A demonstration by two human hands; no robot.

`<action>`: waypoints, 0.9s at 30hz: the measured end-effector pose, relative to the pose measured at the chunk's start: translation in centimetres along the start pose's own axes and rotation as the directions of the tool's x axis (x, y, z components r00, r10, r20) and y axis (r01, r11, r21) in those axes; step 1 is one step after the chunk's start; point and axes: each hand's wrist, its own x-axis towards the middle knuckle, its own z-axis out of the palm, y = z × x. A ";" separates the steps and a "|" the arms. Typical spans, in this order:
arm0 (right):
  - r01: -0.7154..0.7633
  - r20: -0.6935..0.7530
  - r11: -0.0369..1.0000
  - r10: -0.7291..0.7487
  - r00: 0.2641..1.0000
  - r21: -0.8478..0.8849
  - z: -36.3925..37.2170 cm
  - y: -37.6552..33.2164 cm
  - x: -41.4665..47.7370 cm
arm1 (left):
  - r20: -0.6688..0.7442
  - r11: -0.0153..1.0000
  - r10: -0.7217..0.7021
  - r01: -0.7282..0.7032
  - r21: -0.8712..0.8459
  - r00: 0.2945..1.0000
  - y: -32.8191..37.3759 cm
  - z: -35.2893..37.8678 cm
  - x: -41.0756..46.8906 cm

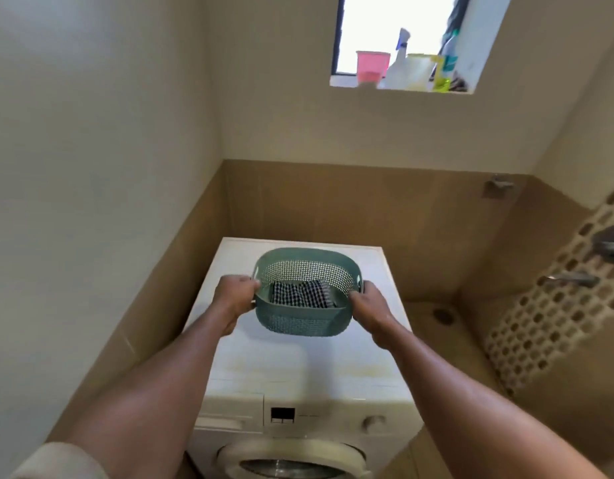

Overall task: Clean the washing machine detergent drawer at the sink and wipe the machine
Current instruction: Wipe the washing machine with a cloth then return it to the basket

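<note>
Overhead, a person lifts a green perforated basket (304, 292) above a white front-loading washing machine (305, 371) wedged into a tiled corner. To the left of the basket, the left hand (233, 294) is closed on the basket's rim, fingers curled over the handle edge; part of the handle is hidden beneath them. Inside the basket lies a folded black-and-white checked cloth (298, 293), its lower edge cut off by the basket's near wall. To the right of the basket, the right hand (369, 305) grips the opposite rim in the same way, thumb inside. Whether the basket's base touches the machine top cannot be told.

Below the basket, on the machine's front panel, the detergent drawer (229, 411) sits shut at the left, beside a small dark display (282, 414) and a dial (373, 422); any lettering there is too blurred to read. The door (291, 461) is cropped by the bottom of the frame.

High above the basket, a window ledge (399, 87) holds a pink cup (371, 65) and a white spray bottle (400, 60), washed out by daylight, labels illegible. Far right of the basket, metal taps (608, 243) on the wall are smeared by blur.
</note>
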 end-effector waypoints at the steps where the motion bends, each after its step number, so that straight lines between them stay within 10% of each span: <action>1: -0.020 0.001 1.000 0.020 1.000 -0.006 1.4 0.7 0.5 | 0.006 1.000 -0.019 0.019 0.020 1.000 -1.4 -0.6 1.3; 19: -0.178 -0.160 0.972 0.153 0.975 -0.151 9.5 4.0 2.5 | 0.008 0.948 -0.029 0.024 0.319 1.000 -8.1 -3.1 6.5; 22: -0.016 -0.329 0.905 -0.138 0.934 -0.426 9.7 2.7 2.4 | 0.006 0.746 0.207 -0.162 0.645 0.978 -7.3 -2.5 5.4; 27: 0.258 -0.009 0.765 -0.327 0.945 -0.590 11.7 -0.3 4.1 | 0.314 0.295 0.581 -0.554 0.779 0.751 -5.5 -0.1 5.6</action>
